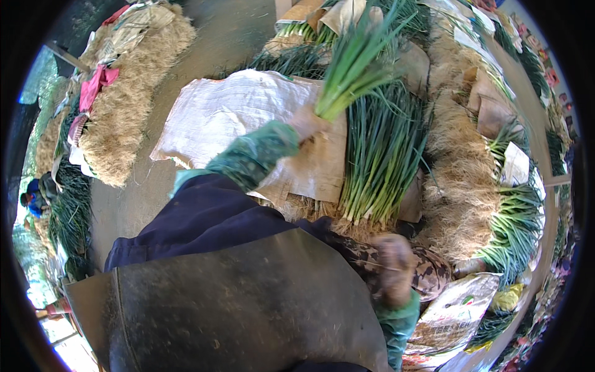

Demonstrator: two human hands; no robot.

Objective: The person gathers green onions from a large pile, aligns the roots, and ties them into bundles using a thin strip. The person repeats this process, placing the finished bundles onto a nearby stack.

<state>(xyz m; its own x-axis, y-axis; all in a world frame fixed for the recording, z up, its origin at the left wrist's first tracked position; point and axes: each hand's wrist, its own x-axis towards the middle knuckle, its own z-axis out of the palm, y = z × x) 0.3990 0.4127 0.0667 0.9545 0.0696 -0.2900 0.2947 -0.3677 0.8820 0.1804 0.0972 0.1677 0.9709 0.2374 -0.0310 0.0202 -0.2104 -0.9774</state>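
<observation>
My left hand, in a green plastic sleeve, grips a bunch of green onions near its pale lower end. The leaves point up and to the right, and their far ends are blurred. Below and right of that bunch lies a larger pile of green onions, roots toward me. My right hand is blurred by motion beside my knee, just below the pile's roots; its fingers are unclear. Brown paper sheeting lies under my left forearm.
A white woven sack is spread left of the pile. Long rows of onions with shaggy roots run along the right and far left. A printed sack lies at lower right. Another person is at the far left.
</observation>
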